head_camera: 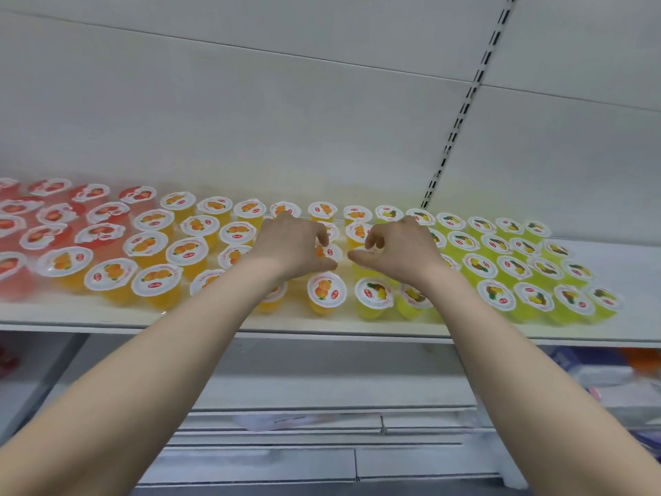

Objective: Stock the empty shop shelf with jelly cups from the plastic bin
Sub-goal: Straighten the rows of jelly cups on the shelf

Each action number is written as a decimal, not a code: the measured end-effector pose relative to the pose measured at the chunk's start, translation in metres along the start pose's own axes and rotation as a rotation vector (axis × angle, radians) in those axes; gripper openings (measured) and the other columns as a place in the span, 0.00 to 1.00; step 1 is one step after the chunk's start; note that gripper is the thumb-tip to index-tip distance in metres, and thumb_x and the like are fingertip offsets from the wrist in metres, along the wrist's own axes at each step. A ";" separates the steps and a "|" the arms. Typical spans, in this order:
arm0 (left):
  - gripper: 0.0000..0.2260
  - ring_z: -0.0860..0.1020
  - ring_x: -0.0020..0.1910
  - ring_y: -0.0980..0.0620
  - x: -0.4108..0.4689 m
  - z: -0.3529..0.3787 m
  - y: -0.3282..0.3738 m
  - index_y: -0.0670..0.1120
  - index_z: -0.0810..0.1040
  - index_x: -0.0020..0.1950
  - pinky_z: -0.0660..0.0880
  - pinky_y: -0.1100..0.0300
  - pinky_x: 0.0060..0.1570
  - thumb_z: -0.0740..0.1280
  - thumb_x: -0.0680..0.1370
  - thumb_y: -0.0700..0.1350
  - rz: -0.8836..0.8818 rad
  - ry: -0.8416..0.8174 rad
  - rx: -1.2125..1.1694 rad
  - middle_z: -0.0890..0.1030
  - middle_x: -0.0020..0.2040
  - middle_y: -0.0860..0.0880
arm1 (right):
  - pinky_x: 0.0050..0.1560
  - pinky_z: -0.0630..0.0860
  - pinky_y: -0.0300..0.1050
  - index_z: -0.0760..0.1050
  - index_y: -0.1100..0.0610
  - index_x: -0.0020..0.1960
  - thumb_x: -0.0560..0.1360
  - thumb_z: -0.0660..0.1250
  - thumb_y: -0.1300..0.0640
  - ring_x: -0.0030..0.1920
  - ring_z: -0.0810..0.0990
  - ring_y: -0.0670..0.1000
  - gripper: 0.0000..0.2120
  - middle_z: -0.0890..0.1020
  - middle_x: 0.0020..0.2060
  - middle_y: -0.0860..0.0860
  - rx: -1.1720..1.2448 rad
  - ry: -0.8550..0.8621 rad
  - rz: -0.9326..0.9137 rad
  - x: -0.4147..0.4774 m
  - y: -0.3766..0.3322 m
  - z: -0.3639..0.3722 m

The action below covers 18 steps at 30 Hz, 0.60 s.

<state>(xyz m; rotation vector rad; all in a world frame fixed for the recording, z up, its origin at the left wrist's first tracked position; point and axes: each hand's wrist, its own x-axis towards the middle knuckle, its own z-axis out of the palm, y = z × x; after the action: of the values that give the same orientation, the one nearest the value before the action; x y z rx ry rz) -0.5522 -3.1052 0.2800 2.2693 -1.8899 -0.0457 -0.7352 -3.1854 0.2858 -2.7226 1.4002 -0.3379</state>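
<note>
The white shelf (229, 322) carries rows of jelly cups: red ones (53, 214) at the left, orange ones (150, 245) in the middle, yellow-green ones (500, 252) at the right. Both my arms reach up over the shelf's middle. My left hand (289, 245) has its thumb and fingers curled round an orange cup (327, 253) in the third row. My right hand (404, 247) pinches a yellow-green cup (363, 261) beside it; my fingers hide most of that cup. The plastic bin is out of view.
A slotted upright rail (461, 112) runs up the white back panel behind the shelf. Below the shelf edge lie lower white shelves (322, 399), with blurred packets (615, 374) at the lower right and red items (7, 359) at the lower left.
</note>
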 end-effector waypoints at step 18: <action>0.21 0.77 0.54 0.46 0.045 0.002 0.008 0.53 0.79 0.58 0.72 0.54 0.49 0.65 0.72 0.65 -0.093 0.083 0.103 0.82 0.50 0.48 | 0.54 0.70 0.50 0.79 0.49 0.54 0.71 0.67 0.42 0.58 0.72 0.55 0.16 0.81 0.41 0.50 -0.015 -0.006 -0.023 0.048 0.001 0.009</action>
<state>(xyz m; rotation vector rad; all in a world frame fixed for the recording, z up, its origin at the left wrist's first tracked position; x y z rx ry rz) -0.5513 -3.1509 0.2833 2.3857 -1.7839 0.1338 -0.7070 -3.2250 0.2846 -2.7511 1.3767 -0.3217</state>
